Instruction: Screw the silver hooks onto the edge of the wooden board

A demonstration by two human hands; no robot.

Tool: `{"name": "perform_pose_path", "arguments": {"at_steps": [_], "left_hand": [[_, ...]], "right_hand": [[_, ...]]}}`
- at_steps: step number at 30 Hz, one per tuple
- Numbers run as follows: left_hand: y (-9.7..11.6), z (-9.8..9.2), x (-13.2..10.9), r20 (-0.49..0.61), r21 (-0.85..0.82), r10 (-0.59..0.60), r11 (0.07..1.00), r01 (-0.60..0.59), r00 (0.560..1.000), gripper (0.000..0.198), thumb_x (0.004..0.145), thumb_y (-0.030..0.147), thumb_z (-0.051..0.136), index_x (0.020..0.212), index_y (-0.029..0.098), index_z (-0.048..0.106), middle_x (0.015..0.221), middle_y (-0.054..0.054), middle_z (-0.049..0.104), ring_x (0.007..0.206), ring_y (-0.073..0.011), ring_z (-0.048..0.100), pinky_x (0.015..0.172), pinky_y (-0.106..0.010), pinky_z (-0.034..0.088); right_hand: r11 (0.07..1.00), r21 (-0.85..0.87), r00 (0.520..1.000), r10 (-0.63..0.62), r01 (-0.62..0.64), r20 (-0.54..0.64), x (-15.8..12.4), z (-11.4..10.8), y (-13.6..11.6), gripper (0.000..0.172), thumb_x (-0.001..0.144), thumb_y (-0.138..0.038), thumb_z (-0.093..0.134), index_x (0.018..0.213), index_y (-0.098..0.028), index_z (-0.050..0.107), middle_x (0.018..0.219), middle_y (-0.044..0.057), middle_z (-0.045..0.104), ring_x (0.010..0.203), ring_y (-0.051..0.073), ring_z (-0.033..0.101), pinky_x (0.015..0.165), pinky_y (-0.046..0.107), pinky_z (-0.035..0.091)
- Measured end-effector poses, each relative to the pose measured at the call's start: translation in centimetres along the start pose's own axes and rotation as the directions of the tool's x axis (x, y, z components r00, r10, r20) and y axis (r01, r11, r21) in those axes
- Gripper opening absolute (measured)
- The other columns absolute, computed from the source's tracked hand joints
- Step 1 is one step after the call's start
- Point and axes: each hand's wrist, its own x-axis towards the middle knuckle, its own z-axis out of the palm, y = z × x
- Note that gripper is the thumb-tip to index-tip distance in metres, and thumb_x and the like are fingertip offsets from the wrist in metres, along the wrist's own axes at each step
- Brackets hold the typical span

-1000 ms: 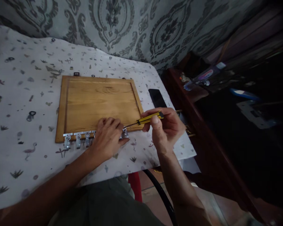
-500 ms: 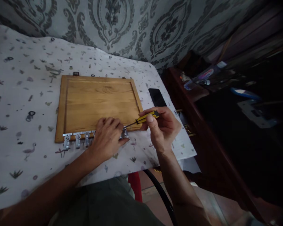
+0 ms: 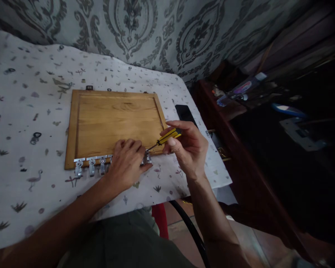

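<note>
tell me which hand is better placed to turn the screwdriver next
Probably the right hand: it holds the yellow screwdriver, whose shaft angles down toward a shiny fitting by the left hand. The left lies across the near edge of the wooden board, no tool visible.

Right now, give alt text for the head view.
The right hand points a yellow screwdriver at shiny fittings along the near edge of a wooden panel; the left hand covers some. A dark phone lies nearby on the patterned tablecloth.

I have a brown rectangular wooden panel before my camera on white printed cloth, silvery curved fittings along its near edge, a black rectangular phone to its right.
</note>
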Motion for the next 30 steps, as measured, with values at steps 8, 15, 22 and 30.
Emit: {"name": "perform_pose_path", "arguments": {"at_steps": [8,15,22,30], "left_hand": [[0.0,0.1,0.0,-0.001,-0.001,-0.005,1.0,0.005,1.0,0.036,0.09,0.044,0.074,0.111,0.016,0.069,0.11,-0.01,0.071,0.11,-0.0325,0.06,0.096,-0.05,0.042],[0.0,0.0,0.1,0.024,-0.001,-0.009,1.0,0.009,1.0,0.035,0.09,0.045,0.075,0.109,0.016,0.068,0.111,-0.009,0.071,0.111,-0.0323,0.06,0.097,-0.049,0.041],[0.1,0.0,0.0,0.005,0.001,-0.008,1.0,0.008,1.0,0.034,0.089,0.045,0.075,0.107,0.016,0.069,0.109,-0.01,0.071,0.11,-0.033,0.06,0.095,-0.05,0.042],[0.0,0.3,-0.1,-0.013,-0.008,0.001,1.0,-0.002,1.0,0.034,0.09,0.043,0.074,0.11,0.016,0.068,0.109,-0.01,0.07,0.11,-0.0324,0.059,0.097,-0.05,0.041]], "right_hand": [[0.998,-0.019,0.996,-0.053,0.051,-0.077,-0.1,0.0,0.1,0.029,0.078,-0.039,0.088,0.08,-0.021,0.066,0.075,-0.005,0.067,0.045,0.005,0.053,0.038,0.017,0.043],[1.0,0.007,0.998,0.024,-0.023,-0.054,0.1,0.2,-0.2,0.03,0.083,-0.046,0.082,0.09,-0.022,0.064,0.084,-0.001,0.074,0.048,0.006,0.058,0.04,0.018,0.048],[0.999,0.023,0.999,0.038,-0.039,0.016,-0.2,-0.4,-0.2,0.03,0.087,-0.045,0.078,0.107,-0.023,0.071,0.095,0.001,0.079,0.05,0.007,0.063,0.049,0.023,0.059],[0.998,-0.021,0.985,-0.058,0.055,-0.165,-0.3,0.7,0.1,0.028,0.079,-0.042,0.086,0.084,-0.022,0.068,0.079,-0.002,0.074,0.043,0.006,0.056,0.039,0.02,0.051]]}}
